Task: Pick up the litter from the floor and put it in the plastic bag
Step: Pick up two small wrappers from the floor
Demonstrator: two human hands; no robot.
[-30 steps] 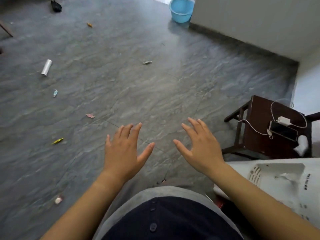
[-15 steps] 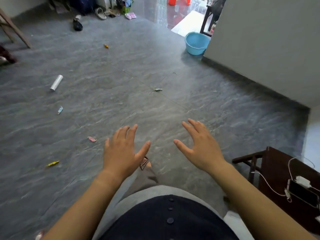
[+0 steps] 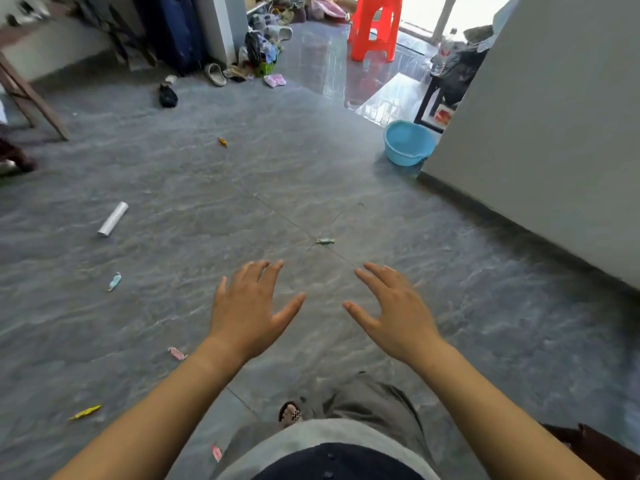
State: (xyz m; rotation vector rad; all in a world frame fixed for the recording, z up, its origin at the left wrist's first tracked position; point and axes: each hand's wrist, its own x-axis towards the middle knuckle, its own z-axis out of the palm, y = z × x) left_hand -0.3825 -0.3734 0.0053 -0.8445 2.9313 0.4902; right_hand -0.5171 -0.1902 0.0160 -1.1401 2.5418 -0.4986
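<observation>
My left hand (image 3: 251,311) and my right hand (image 3: 393,313) hover side by side above the grey floor, fingers spread, both holding nothing. Several pieces of litter lie scattered on the floor: a green wrapper (image 3: 325,241) just beyond my fingertips, a pink wrapper (image 3: 177,353) by my left wrist, another pink one (image 3: 216,452) near my body, a yellow wrapper (image 3: 85,412) at lower left, a light-blue wrapper (image 3: 114,281), a white tube (image 3: 113,218) and an orange scrap (image 3: 223,141) farther off. A black plastic bag (image 3: 167,95) sits far back.
A blue basin (image 3: 408,143) stands by the grey wall corner (image 3: 540,133) on the right. An orange stool (image 3: 375,27) and piled shoes and clothes (image 3: 256,60) are at the back. Wooden legs (image 3: 31,98) cross the far left. My sandalled foot (image 3: 291,414) shows below.
The view has tilted up and moved forward, bringing the back of the room into sight; the dark side table has slid out at lower right. Both hands stay spread and hold nothing.
</observation>
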